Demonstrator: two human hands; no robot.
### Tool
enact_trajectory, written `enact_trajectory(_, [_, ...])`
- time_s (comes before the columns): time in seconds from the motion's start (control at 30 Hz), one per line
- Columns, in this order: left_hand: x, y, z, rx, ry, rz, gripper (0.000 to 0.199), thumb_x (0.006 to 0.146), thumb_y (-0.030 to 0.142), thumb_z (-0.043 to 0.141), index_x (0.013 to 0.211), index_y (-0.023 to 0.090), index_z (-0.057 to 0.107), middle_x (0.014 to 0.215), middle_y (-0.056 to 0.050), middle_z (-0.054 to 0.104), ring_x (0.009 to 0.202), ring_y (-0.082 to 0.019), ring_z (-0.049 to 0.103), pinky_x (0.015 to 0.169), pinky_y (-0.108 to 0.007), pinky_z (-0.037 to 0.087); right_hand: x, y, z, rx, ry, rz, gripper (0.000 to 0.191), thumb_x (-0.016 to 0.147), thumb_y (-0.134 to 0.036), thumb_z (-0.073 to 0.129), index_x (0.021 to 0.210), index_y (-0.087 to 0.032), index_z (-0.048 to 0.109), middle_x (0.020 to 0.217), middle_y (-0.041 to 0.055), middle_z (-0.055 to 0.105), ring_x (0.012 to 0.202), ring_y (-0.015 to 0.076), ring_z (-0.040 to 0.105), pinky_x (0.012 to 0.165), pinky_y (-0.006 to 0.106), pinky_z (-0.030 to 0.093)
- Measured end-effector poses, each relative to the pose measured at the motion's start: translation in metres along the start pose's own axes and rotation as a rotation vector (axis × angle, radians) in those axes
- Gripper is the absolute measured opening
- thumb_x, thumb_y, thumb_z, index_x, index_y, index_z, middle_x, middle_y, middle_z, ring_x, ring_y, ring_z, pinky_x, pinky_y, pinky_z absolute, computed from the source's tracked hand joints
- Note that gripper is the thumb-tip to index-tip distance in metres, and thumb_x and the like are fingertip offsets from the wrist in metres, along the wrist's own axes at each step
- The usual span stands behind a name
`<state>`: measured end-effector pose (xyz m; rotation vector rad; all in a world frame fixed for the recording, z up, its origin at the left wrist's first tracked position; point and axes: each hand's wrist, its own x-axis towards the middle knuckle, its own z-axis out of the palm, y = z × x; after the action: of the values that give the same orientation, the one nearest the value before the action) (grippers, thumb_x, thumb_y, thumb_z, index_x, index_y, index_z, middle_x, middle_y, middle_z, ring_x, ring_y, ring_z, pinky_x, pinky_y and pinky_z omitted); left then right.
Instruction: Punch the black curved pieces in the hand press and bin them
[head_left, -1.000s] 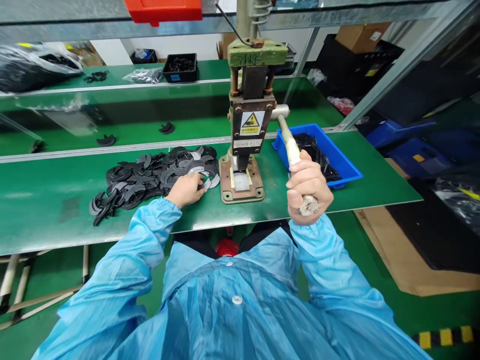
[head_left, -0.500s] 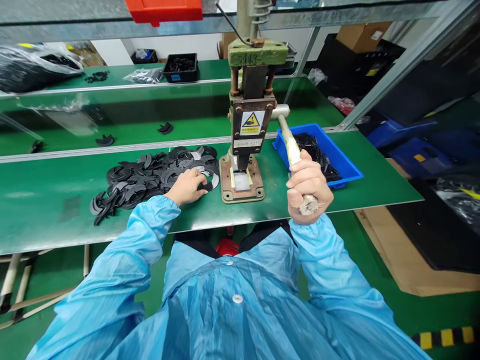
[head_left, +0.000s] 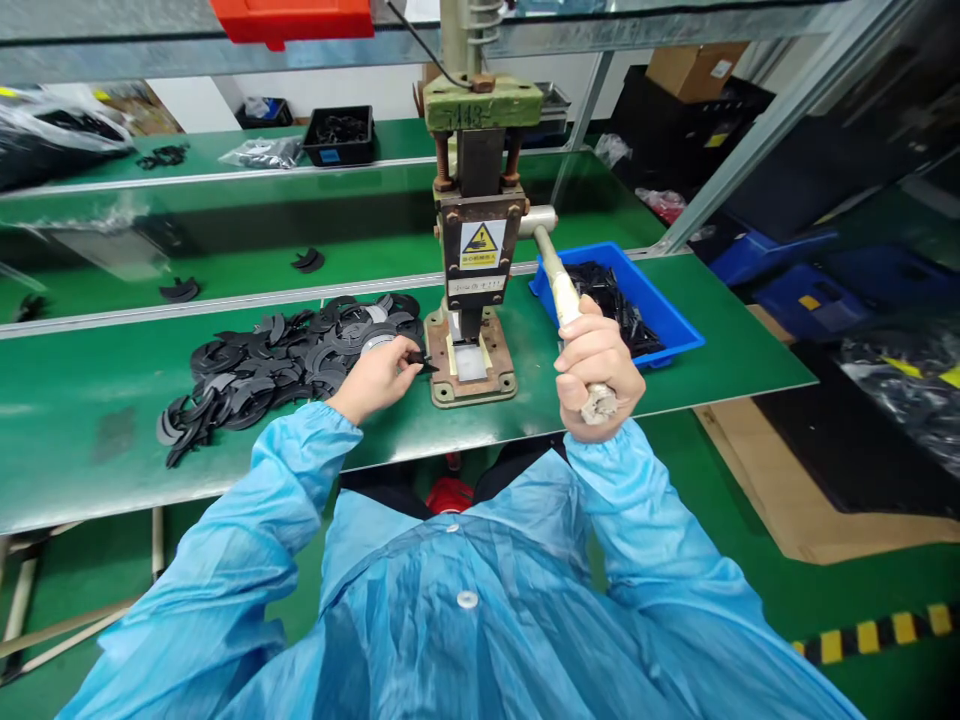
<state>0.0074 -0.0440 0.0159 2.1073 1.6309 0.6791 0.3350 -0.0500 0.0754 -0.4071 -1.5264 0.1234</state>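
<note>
My left hand (head_left: 380, 377) pinches a small black plastic part (head_left: 424, 360) beside the left edge of the press base (head_left: 486, 385). My right hand (head_left: 598, 368) is wrapped round the tape-covered press lever (head_left: 564, 293), near its lower end. The lever joins the right side of a green hand press (head_left: 484, 105) with a yellow warning label. Under the press's dark ram lies a pale block (head_left: 471, 362). Left of the press is a pile of curved black plastic parts (head_left: 259, 365), and my left hand covers its right edge.
A blue bin (head_left: 679, 338) of black pieces stands right of the press. Behind are a black tray (head_left: 339, 153), clear plastic bags (head_left: 262, 152) and a few loose curved parts (head_left: 178, 290). A metal shelf beam (head_left: 150, 62) with a red bin (head_left: 292, 20) runs overhead.
My left hand has lifted a black part from the pile's right edge and brought it to the press base. My right hand keeps its grip on the lever. The view has shifted slightly.
</note>
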Motion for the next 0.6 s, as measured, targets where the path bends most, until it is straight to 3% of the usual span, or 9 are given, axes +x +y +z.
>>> enact_trajectory(0.17, [0.019, 0.013, 0.03, -0.464, 0.014, -0.169, 0.022, 0.096, 0.041, 0.073, 0.102, 0.02, 0.068, 0.086, -0.002, 0.074, 0.078, -0.017, 0.07, 0.072, -0.027, 0.056, -0.001, -0.002, -0.002, -0.002, -0.027, 0.028, 0.025, 0.091, -0.038, 0.075, 0.073, -0.028, 0.06, 0.074, -0.0043, 0.067, 0.096, 0.0228, 0.072, 0.125, 0.073, 0.05])
enact_trajectory(0.27, [0.033, 0.019, 0.037, -0.649, 0.023, -0.278, 0.027, 0.094, 0.042, 0.079, 0.097, 0.02, 0.062, 0.073, 0.002, 0.067, 0.063, -0.012, 0.065, 0.059, -0.022, 0.051, -0.001, -0.003, -0.003, 0.001, -0.03, 0.032, 0.024, 0.091, -0.037, 0.075, 0.074, -0.028, 0.06, 0.075, -0.0043, 0.067, 0.097, 0.0232, 0.072, 0.125, 0.073, 0.05])
enact_trajectory(0.6, [0.077, 0.036, 0.038, -0.786, -0.183, -0.44, 0.028, 0.099, 0.03, 0.081, 0.094, 0.02, 0.055, 0.063, 0.004, 0.065, 0.05, -0.009, 0.066, 0.049, -0.016, 0.052, -0.001, -0.003, -0.002, 0.014, -0.026, 0.03, 0.024, 0.092, -0.039, 0.074, 0.075, -0.029, 0.061, 0.076, -0.0045, 0.067, 0.097, 0.0227, 0.073, 0.125, 0.074, 0.05])
